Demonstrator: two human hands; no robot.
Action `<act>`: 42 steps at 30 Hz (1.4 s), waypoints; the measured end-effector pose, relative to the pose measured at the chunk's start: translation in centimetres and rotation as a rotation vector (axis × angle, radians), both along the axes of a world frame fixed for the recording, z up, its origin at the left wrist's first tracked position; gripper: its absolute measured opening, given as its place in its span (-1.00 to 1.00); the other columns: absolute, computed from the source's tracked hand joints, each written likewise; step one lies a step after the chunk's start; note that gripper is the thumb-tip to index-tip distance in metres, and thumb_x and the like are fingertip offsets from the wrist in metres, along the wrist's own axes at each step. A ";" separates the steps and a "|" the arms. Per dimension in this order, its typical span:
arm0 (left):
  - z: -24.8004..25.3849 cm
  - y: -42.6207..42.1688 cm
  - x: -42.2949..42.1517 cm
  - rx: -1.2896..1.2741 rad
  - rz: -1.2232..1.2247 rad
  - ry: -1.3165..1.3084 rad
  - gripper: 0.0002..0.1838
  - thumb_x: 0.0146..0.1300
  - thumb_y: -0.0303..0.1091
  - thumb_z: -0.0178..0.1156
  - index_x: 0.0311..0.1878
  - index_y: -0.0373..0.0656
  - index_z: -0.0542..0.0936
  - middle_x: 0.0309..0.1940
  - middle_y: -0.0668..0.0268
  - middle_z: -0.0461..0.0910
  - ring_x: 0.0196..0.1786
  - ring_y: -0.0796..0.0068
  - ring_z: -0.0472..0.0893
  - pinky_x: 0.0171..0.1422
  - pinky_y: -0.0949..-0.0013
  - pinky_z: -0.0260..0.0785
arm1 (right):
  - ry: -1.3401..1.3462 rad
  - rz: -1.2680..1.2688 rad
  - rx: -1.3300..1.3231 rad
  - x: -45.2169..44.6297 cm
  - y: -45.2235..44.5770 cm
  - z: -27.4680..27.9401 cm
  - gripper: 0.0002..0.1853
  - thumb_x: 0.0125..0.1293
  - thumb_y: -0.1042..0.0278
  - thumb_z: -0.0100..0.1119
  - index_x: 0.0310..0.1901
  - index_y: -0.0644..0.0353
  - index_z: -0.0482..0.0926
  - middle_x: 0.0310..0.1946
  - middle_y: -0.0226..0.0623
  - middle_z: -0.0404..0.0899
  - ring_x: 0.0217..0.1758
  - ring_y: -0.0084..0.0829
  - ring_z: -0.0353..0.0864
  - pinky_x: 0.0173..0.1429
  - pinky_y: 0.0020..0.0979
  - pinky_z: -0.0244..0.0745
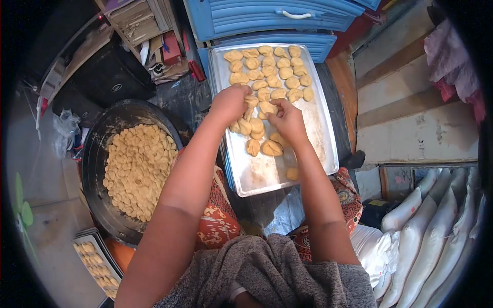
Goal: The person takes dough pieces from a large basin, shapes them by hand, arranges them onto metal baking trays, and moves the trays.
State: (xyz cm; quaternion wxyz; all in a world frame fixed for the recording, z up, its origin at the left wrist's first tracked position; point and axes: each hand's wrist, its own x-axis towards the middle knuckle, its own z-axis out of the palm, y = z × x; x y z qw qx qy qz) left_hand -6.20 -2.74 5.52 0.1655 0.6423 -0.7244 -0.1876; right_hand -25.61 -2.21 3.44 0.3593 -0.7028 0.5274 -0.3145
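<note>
A metal baking tray (pixel 318 128) lies in front of me, its far half set with rough rows of yellowish dough pieces (pixel 268 60). My right hand (pixel 288 122) pinches one dough piece (pixel 266 108) between thumb and fingers, just above the tray's middle. Beside it, my left hand (pixel 232 104) is closed over the tray's left side, with dough pieces at its fingertips; the back of the hand hides part of its grip. Below both hands a loose cluster of dough pieces (pixel 257 128) sits on the tray. A single piece (pixel 292 173) rests near the front edge.
To the left stands a large black tub (pixel 95 190) heaped with small dough lumps (pixel 139 172). Another tray (pixel 110 262) with shaped pieces is at lower left. Blue drawers (pixel 257 20) rise behind the baking tray. Stacked white sacks (pixel 431 226) are at right.
</note>
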 end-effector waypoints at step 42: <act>-0.8 -0.1 -3.7 -0.242 -0.250 -0.101 -0.78 -0.06 -0.43 0.28 -0.26 -0.09 0.65 -0.16 0.31 0.42 0.06 0.26 0.40 0.17 0.20 0.22 | 0.046 -0.069 -0.120 -1.9 -2.7 -1.7 -0.79 0.03 0.38 0.36 -0.29 0.26 0.62 -0.38 -0.16 0.54 -0.34 -0.26 0.55 -0.19 -0.36 0.47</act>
